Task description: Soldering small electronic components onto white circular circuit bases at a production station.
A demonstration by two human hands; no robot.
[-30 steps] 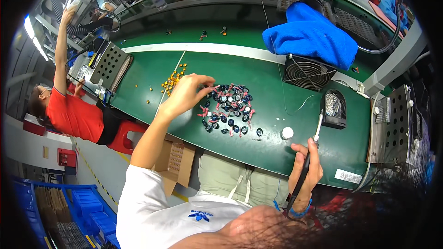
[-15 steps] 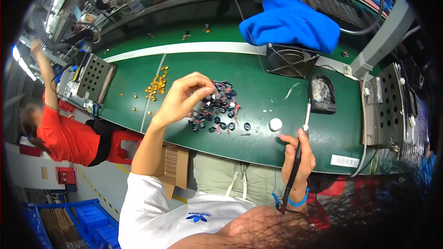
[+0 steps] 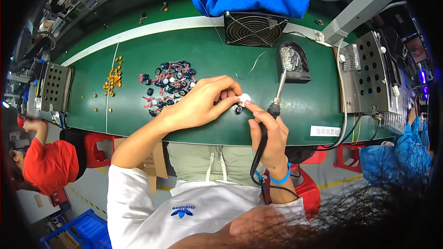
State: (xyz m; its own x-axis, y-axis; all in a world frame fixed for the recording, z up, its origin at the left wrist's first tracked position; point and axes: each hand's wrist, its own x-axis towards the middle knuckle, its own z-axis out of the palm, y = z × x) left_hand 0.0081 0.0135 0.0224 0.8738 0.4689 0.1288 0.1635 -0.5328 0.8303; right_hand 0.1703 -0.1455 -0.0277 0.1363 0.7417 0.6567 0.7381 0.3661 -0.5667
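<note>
1. Far left of the green bench (image 3: 314,129): orange pieces (image 3: 112,82), loosely scattered, both hands well apart from them.
2. Next, a heap of dark round parts (image 3: 170,83) with red wires, facing every way; no common axis.
3. Left hand (image 3: 203,100): comes in over the near edge of the heap, thumb and fingers drawn into a pinch. Whether they grip anything: cannot tell.
4. Single dark part (image 3: 238,109): just below those fingertips, apart from the heap. Roundish; no clear long axis, facing uncertain.
5. White disc (image 3: 244,98): beside it, partly under the fingertips of both hands. My judgement: steady the small part with light fingertip pressure, both wrists low.
6. Right hand (image 3: 273,140): wrapped round the soldering iron (image 3: 274,109), forefinger reaching out to the white disc. Best, I'd judge, to hold the metal shaft clear of skin and cable while the fingers work.
7. Iron's long axis: runs away from the person, leaning slightly right; tip points to the black tray (image 3: 302,77) of metal shavings, overlapping its near left edge in view. Contact: cannot tell.
</note>
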